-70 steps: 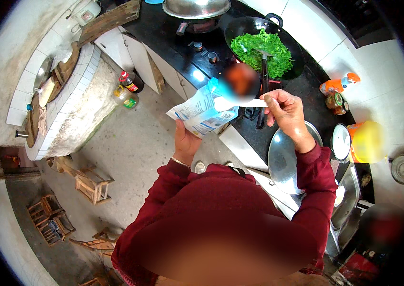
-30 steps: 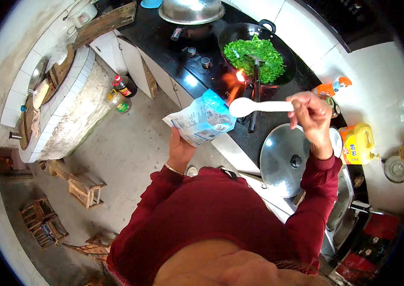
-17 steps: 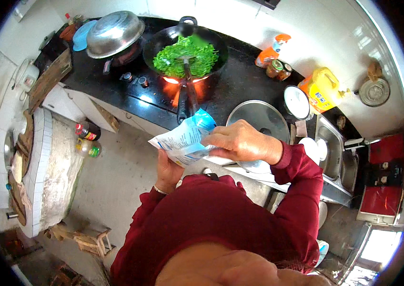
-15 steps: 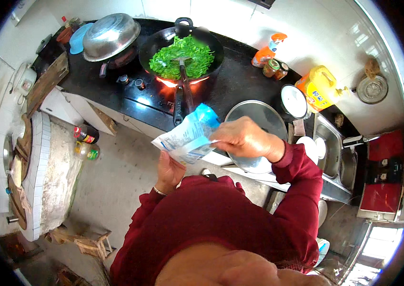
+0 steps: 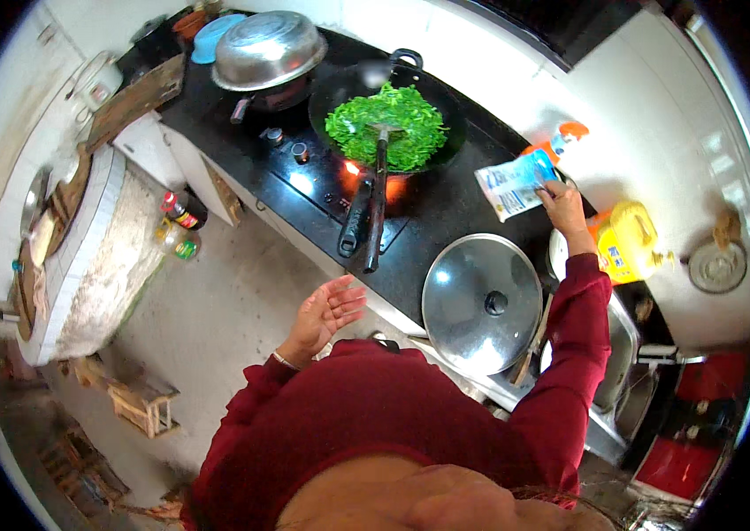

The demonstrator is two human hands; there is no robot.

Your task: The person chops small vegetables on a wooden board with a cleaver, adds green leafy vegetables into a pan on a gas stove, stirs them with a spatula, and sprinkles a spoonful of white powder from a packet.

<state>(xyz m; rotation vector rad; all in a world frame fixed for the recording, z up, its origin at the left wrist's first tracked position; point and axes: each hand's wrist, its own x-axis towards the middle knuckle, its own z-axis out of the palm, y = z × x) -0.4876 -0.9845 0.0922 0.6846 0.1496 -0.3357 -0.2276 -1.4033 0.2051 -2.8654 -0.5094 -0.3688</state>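
My right hand (image 5: 562, 210) is closed on the edge of a blue and white plastic packet (image 5: 511, 188), held over the right side of the counter by an orange spray bottle (image 5: 564, 137). My left hand (image 5: 326, 316) holds nothing, its fingers stretched out, just in front of the counter edge. Chopped green leaves (image 5: 366, 124) fill a black wok (image 5: 450, 133) over a glowing orange flame. A spatula (image 5: 380, 203) rests in the greens, its dark handle lying beside the wok's own handle (image 5: 355, 221).
A glass lid (image 5: 472, 301) lies on the counter near my right arm, with a yellow oil jug (image 5: 630, 239) and a sink (image 5: 624, 345) beyond. An upturned metal basin (image 5: 271, 49) covers the left burner. Two bottles (image 5: 183, 211) stand on the floor, near a small wooden stool (image 5: 141, 398).
My right hand has carried the packet away from in front of me, to the far right of the counter. My left hand has let go of it and opened. The view has turned.
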